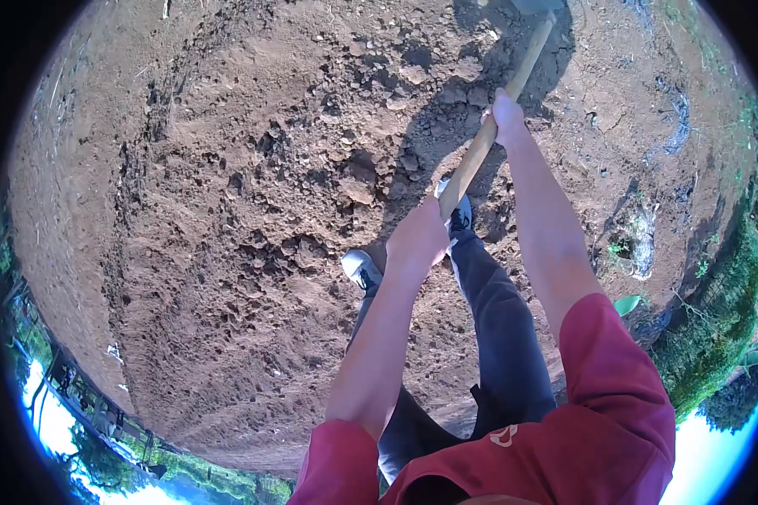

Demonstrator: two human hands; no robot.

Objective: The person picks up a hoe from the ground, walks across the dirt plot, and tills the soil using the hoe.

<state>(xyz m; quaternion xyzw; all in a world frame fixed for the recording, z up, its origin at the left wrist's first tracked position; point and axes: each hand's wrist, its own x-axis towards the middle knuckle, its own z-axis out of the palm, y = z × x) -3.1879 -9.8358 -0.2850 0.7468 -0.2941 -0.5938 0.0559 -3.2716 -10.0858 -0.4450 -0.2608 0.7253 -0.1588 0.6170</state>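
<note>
Both my hands hold a long wooden handle (pixel 473 160) that slants from my body up to the top right. My left hand (pixel 418 232), on the left side of the view, is wrapped round its lower end. Farther up, my right hand (pixel 505 118) grips the shaft with closed fingers. At the far end, a broad tool head (pixel 537 6) shows partly at the top edge of the view, over shaded soil. Which kind of blade it is, I cannot tell. Loose, cloddy brown soil (pixel 299 185) lies beneath the handle and around my feet.
My feet, in a light shoe (pixel 361 268) and a second shoe (pixel 461 217), stand on the broken soil. To the right are a pale stone-like lump (pixel 642 244) and a green leaf (pixel 627 305). A grassy strip (pixel 707 328) borders the soil at the right.
</note>
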